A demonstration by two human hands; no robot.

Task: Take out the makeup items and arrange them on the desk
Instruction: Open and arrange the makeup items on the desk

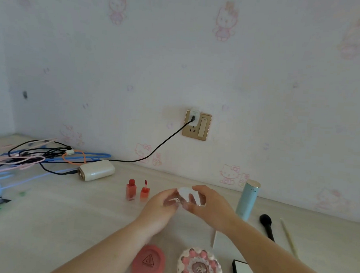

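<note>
Fingers (172,199) of both hands pinch round glossy white compact (187,194).

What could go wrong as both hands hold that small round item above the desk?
Both hands, left hand and right hand, hold the small round case close to the two red lip tint bottles; setting it down carelessly might topple them. The tall blue tube stands upright by the right wrist and could be knocked over.
</note>
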